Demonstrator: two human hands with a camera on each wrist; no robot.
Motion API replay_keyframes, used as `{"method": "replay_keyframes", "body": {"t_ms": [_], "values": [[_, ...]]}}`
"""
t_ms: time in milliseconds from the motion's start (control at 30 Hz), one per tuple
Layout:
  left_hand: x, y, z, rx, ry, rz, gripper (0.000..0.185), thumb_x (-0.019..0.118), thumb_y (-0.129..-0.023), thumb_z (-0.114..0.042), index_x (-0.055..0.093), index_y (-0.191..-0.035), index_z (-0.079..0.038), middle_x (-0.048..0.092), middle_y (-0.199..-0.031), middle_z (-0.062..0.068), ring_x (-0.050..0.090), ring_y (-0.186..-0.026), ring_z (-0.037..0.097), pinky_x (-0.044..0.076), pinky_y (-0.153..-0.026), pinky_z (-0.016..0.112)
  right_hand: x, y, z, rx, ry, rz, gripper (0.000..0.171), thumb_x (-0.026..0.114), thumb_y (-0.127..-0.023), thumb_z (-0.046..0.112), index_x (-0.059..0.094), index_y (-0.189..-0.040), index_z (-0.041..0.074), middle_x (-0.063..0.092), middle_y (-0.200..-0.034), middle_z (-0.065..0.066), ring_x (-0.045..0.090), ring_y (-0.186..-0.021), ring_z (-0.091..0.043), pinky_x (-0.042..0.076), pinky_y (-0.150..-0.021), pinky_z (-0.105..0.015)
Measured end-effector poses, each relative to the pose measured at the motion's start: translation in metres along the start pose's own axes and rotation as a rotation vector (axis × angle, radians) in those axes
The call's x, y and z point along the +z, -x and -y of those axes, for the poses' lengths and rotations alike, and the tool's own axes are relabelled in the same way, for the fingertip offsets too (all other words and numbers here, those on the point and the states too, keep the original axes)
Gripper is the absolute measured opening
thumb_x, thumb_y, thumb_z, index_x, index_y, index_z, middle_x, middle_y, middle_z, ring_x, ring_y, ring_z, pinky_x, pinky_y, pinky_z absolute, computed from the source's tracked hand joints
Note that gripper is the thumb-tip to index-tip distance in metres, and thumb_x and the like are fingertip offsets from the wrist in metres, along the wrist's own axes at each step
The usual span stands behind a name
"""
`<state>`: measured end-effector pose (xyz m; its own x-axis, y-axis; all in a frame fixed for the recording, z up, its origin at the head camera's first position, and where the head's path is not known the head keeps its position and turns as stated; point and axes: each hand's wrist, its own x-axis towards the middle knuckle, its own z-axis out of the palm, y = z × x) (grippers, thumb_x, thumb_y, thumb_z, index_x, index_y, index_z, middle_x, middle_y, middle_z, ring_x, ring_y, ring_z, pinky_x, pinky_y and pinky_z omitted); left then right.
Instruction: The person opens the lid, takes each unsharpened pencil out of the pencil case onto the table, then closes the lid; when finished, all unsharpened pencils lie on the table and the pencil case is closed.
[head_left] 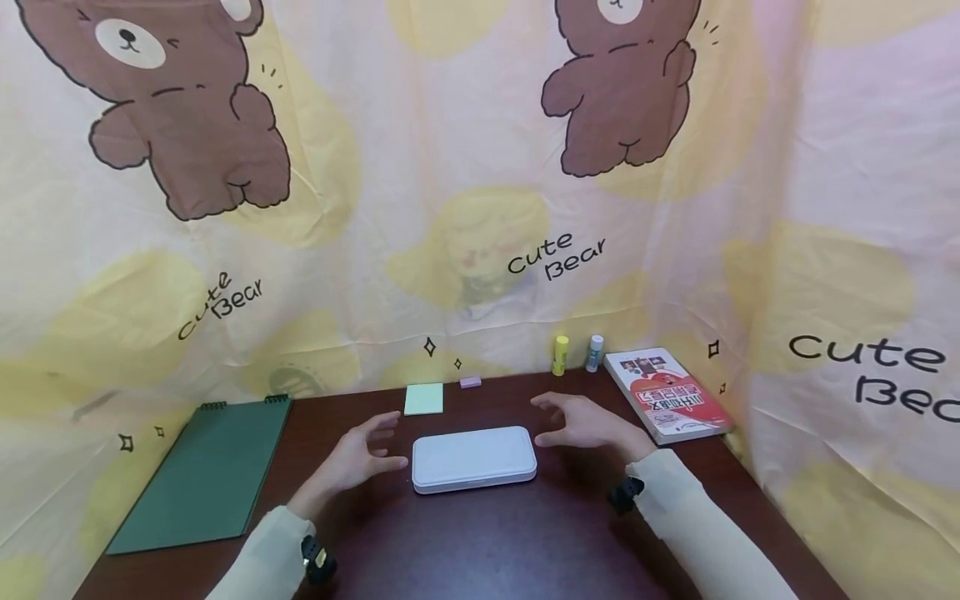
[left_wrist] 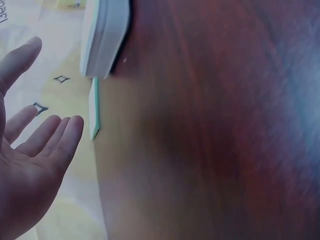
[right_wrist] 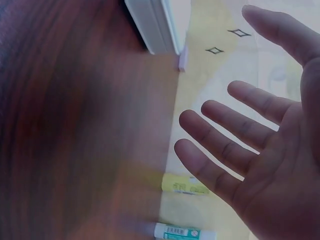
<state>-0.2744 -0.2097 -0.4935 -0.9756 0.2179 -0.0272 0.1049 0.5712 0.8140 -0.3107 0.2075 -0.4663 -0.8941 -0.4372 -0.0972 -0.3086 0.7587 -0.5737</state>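
A white rounded case (head_left: 474, 458) lies flat and closed on the dark wooden table, between both hands. To its left my left hand (head_left: 358, 457) hovers with fingers apart, the thumb pointing at the case's short side. My right hand (head_left: 583, 423) is held off the opposite end, its thumb near the corner. In the left wrist view the left hand (left_wrist: 37, 150) shows a bare palm, with the case's end (left_wrist: 105, 40) above it. The right wrist view likewise has the right hand (right_wrist: 260, 130) spread and holding nothing, the case (right_wrist: 157, 25) at the top.
Behind the case lie a pale green sticky-note pad (head_left: 424, 399) and a small pink block (head_left: 470, 382). A yellow glue stick (head_left: 560, 356) and a white one (head_left: 594, 353) stand at the back. A red-and-white book (head_left: 667, 395) is right, a green spiral pad (head_left: 202, 475) left. Printed cloth (head_left: 465, 208) hangs around.
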Motion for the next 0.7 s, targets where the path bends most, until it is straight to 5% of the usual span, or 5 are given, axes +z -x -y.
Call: {"method": "replay_keyframes", "body": {"t_ms": [367,700], "values": [[0.028,-0.001,0.005,0.033,-0.032,0.066,0.087,0.088,-0.075,-0.030,0.045,-0.149,-0.017,0.053,-0.145,0.016,0.060,-0.123,0.033,0.057,-0.089,0.040,0.023,-0.004,0.002,-0.039,-0.004,0.055,0.073,0.082,-0.079,0.045,0.053,-0.142,0.020,0.061,-0.135,-0.001,0.062,-0.111,-0.022,0.054,-0.093,-0.046],[0.037,-0.001,0.007,0.074,-0.111,0.116,0.095,0.090,-0.072,-0.032,0.042,-0.151,-0.015,0.057,-0.135,0.015,0.062,-0.107,0.024,0.055,-0.080,0.031,0.036,-0.006,0.004,-0.047,-0.006,0.082,0.074,0.085,-0.076,0.043,0.055,-0.140,0.022,0.061,-0.133,-0.001,0.058,-0.112,-0.023,0.050,-0.098,-0.050]]}}
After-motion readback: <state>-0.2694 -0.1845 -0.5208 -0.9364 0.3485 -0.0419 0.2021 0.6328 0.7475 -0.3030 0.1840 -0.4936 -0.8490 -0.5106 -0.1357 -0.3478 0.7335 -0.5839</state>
